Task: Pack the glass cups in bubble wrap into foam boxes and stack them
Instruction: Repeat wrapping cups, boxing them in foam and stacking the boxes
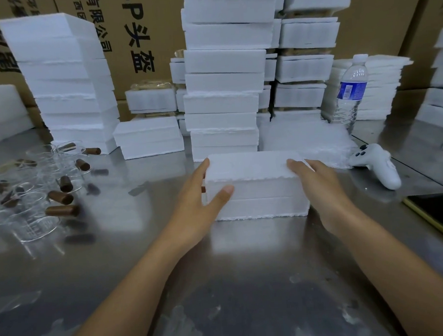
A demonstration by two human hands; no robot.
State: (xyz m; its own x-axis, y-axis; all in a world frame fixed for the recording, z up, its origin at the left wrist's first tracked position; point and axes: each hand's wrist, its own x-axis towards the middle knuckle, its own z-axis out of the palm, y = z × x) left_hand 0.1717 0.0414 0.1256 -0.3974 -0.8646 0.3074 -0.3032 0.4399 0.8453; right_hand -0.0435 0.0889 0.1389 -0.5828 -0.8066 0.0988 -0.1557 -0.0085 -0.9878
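- Step in hand, prob.: closed foam box [254, 189] gripped for lift onto a stack; lid seam visible along front face, so packing of this one looks done.
- Left hand [204, 196] clamped on box's left end, thumb on front face, fingers round the far corner.
- Right hand [315, 181] pressed on right end, fingers over top edge. Hands apart, box between.
- Box resting on steel table [220, 282], just in front of tall centre stack [224, 76].
- Next move calls for even squeeze, straight lift; centre stack high already, lower stack [148, 138] to its left an easier target.
- Room: near table open; loose glass cups [37, 216] w/ brown handles well left, controller [377, 166] and phone [435, 211] right, water bottle [351, 91] behind — keep swing narrow.
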